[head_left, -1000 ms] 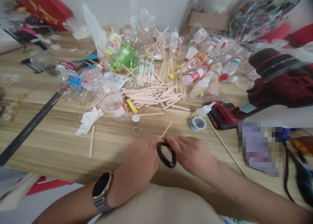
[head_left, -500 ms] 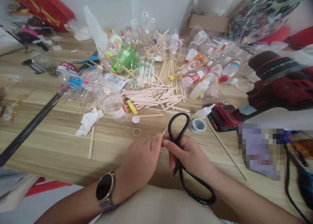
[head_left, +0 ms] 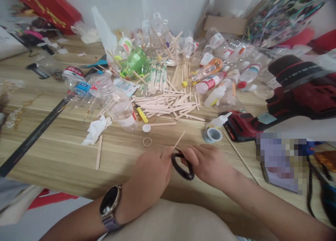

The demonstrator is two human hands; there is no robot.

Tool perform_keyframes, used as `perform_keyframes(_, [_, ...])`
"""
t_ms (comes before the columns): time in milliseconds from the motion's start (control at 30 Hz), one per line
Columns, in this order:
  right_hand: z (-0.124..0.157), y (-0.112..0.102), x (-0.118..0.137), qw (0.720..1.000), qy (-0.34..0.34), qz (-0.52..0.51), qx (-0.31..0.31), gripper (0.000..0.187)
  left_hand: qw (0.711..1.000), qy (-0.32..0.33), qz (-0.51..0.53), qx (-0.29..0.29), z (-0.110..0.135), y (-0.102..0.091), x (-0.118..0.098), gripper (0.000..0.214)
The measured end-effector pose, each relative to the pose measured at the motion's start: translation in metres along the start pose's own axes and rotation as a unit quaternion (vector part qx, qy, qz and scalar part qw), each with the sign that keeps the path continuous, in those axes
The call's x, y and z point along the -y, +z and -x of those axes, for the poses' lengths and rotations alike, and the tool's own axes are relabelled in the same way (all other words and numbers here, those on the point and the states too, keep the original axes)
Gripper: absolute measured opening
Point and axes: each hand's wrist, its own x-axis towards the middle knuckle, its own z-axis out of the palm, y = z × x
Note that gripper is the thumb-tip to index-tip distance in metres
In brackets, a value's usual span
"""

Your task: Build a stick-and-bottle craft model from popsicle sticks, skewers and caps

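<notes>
My left hand (head_left: 152,176), a watch on its wrist, is closed around a thin wooden stick (head_left: 180,138) whose free end points up and away from me. Right beside it, my right hand (head_left: 203,162) grips black-handled scissors (head_left: 185,171); one handle loop shows below the fingers, while the blades are mostly hidden between the hands. Beyond the hands lie a clear ring (head_left: 147,142) and a white bottle cap (head_left: 146,128). A flat wooden stick (head_left: 163,124) rests behind the cap, near a yellow-handled tool (head_left: 142,114).
Behind sits a heap of flat sticks (head_left: 162,106) among plastic bottles (head_left: 123,115). A red and black power tool (head_left: 296,90) stands at right, near a grey cup (head_left: 212,135) and a long thin stick (head_left: 240,157). Crumpled tissue (head_left: 96,129) lies at left.
My right hand has turned the scissors, so the large handle loops no longer stand out and one loop now lies low between the hands. More of the thin stick shows above my left hand.
</notes>
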Motion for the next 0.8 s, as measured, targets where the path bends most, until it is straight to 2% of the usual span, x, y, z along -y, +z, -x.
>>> perform_keyframes(33, [-0.002, -0.001, 0.002, 0.996, 0.060, -0.063, 0.019, 0.024, 1.000, 0.009, -0.021, -0.014, 0.000, 0.002, 0.000, 0.023])
perform_keyframes(67, [-0.004, -0.002, 0.006, 0.979, 0.135, -0.143, 0.048, 0.023, 0.998, 0.020, -0.044, -0.036, 0.000, 0.004, 0.001, 0.026])
perform_keyframes(133, [-0.009, -0.002, 0.013, 0.903, 0.276, -0.308, 0.117, 0.030, 0.992, 0.047, -0.083, -0.087, 0.000, 0.010, 0.003, 0.031])
perform_keyframes(167, [-0.011, -0.002, 0.015, 0.864, 0.318, -0.363, 0.145, 0.035, 0.988, 0.057, -0.096, -0.108, 0.000, 0.012, 0.004, 0.033])
perform_keyframes(200, [-0.011, -0.002, 0.017, 0.844, 0.336, -0.387, 0.159, 0.037, 0.986, 0.061, -0.102, -0.113, -0.001, 0.013, 0.005, 0.033])
perform_keyframes(233, [-0.011, -0.001, 0.017, 0.856, 0.328, -0.371, 0.151, 0.036, 0.988, 0.057, -0.099, -0.106, -0.001, 0.012, 0.006, 0.031])
perform_keyframes(333, [-0.007, 0.002, 0.012, 0.952, 0.221, -0.201, 0.068, 0.025, 0.998, 0.025, -0.041, -0.038, -0.002, 0.004, 0.005, 0.021])
perform_keyframes(367, [-0.006, 0.003, 0.010, 0.969, 0.184, -0.155, 0.053, 0.022, 0.999, 0.016, -0.020, -0.022, -0.003, 0.002, 0.004, 0.021])
perform_keyframes(400, [-0.005, 0.003, 0.008, 0.974, 0.169, -0.138, 0.050, 0.020, 1.000, 0.009, -0.008, -0.013, -0.003, 0.000, 0.004, 0.022])
perform_keyframes(467, [-0.007, 0.002, 0.007, 0.962, 0.202, -0.169, 0.066, 0.019, 1.000, 0.009, -0.020, -0.021, -0.004, 0.000, 0.003, 0.022])
perform_keyframes(533, [-0.010, 0.000, 0.009, 0.931, 0.252, -0.243, 0.101, 0.023, 0.997, 0.026, -0.056, -0.047, -0.004, 0.003, 0.004, 0.025])
perform_keyframes(600, [-0.013, -0.001, 0.011, 0.901, 0.270, -0.312, 0.138, 0.032, 0.993, 0.044, -0.083, -0.077, -0.004, 0.007, 0.005, 0.029])
perform_keyframes(667, [-0.012, 0.000, 0.012, 0.912, 0.251, -0.298, 0.126, 0.032, 0.993, 0.043, -0.078, -0.082, -0.003, 0.007, 0.006, 0.029])
perform_keyframes(733, [-0.009, 0.002, 0.010, 0.946, 0.219, -0.228, 0.079, 0.023, 0.996, 0.029, -0.050, -0.065, -0.003, 0.005, 0.006, 0.026])
perform_keyframes(800, [-0.007, 0.002, 0.008, 0.963, 0.194, -0.183, 0.050, 0.016, 0.998, 0.017, -0.023, -0.047, -0.003, 0.002, 0.006, 0.024])
